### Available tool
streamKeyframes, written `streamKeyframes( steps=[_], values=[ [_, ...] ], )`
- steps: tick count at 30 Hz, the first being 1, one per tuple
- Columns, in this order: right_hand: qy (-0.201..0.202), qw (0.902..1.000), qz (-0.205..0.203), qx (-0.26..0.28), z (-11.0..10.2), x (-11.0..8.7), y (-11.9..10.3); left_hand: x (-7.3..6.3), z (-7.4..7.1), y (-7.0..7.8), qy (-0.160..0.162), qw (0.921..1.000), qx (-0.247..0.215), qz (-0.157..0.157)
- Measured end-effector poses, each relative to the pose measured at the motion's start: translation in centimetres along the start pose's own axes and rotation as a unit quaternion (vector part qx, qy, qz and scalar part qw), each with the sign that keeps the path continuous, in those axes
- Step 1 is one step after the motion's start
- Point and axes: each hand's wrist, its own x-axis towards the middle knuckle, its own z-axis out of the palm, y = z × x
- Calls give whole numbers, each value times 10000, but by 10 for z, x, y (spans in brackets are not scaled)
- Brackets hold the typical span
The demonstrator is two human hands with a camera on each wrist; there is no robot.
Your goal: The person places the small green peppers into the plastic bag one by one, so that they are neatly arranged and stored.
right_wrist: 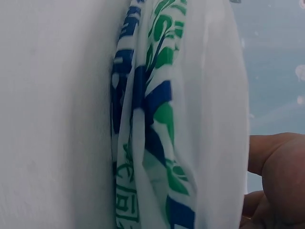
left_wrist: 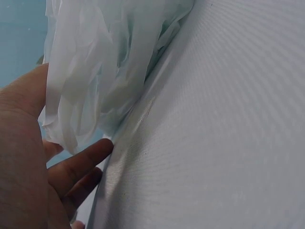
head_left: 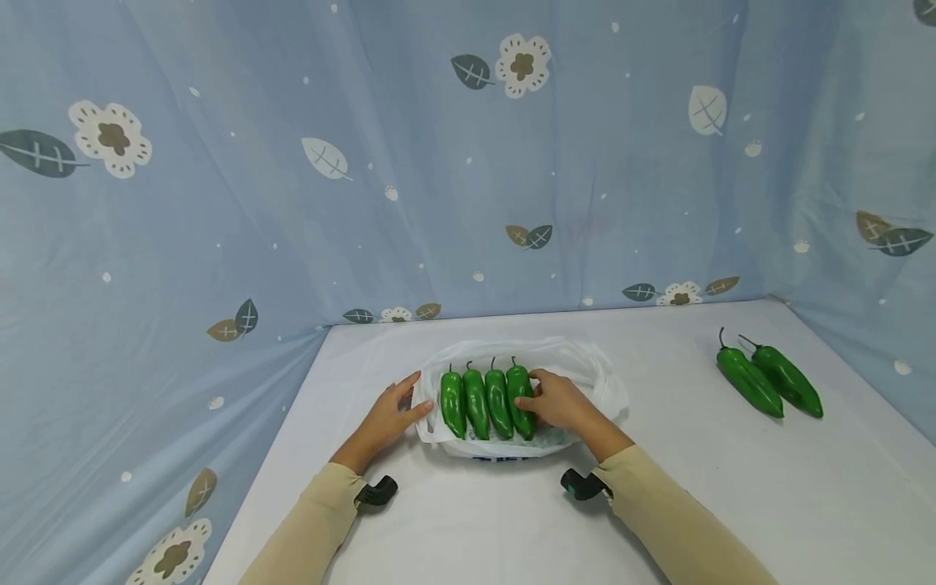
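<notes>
A white plastic bag point(head_left: 607, 390) lies with its mouth spread wide on the table. Several green chili peppers point(head_left: 475, 402) rest side by side in it, stems pointing away from me. My right hand point(head_left: 559, 400) reaches over the bag's right part and holds the rightmost pepper point(head_left: 517, 382) between thumb and fingers. In the right wrist view the bag's printed side point(right_wrist: 162, 109) hides that pepper. At the bag's left edge is my left hand point(head_left: 389, 416), thumb over the rim and fingers loosely extended outside it. The left wrist view shows crumpled plastic point(left_wrist: 95, 71) beside those fingers point(left_wrist: 78, 167).
Two more green chili peppers point(head_left: 749, 382) point(head_left: 786, 378) lie side by side at the table's right. The white-covered table point(head_left: 468, 528) meets a blue patterned curtain point(head_left: 439, 162) at its back and sides. A black wrist device point(head_left: 582, 485) sits at each cuff.
</notes>
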Motion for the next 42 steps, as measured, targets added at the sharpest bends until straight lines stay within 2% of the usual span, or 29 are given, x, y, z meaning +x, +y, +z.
streamKeyframes(
  steps=[3, 12, 22, 33, 38, 42],
  values=[
    [10, 9997, -27, -243, 0, 1, 0, -1, 0, 0, 24, 10000, 31, -1],
    [-33, 9999, -62, -152, -2, 1, 0, -3, 0, 1, 45, 10000, -11, 80],
    [-29, 9993, -90, -370, -8, -1, -2, 1, -1, 3, 42, 9999, -37, 117],
    [-296, 9973, -40, -672, -24, -4, -3, 3, -3, 3, 41, 9996, 9, 288],
    [-354, 9962, -206, -774, -30, -11, 3, 1, -2, 1, 33, 9999, 18, 113],
    [-237, 9966, -275, -739, -38, -18, 9, 0, -2, 0, 11, 9999, 9, 143]
  ],
)
